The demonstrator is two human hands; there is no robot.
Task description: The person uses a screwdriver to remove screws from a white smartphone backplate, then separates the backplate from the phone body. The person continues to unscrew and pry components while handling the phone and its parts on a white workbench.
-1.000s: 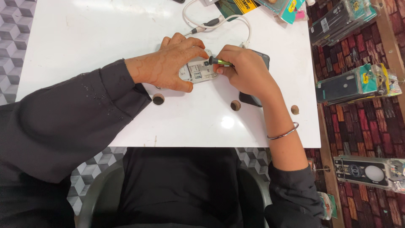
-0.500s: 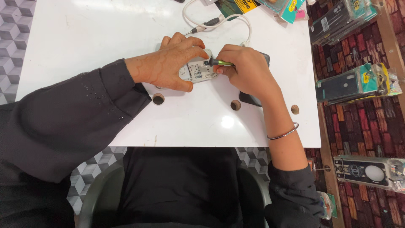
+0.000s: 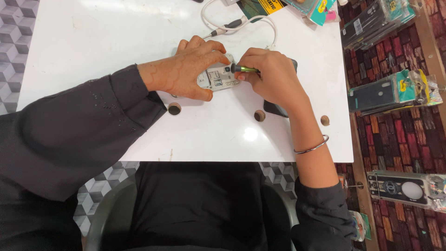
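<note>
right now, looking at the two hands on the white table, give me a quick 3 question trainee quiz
1. True or false: the left hand rests on the small opened device.
2. What does the right hand hold?
A. a green-handled tool
B. a pair of scissors
C. a roll of tape
3. Fill in: the round brown discs lie on the ____ table.

Key:
1. True; its fingers wrap around the device.
2. A; the tool's dark tip meets the device's top edge.
3. white; three discs show, between the hands and the table's near edge.
</note>
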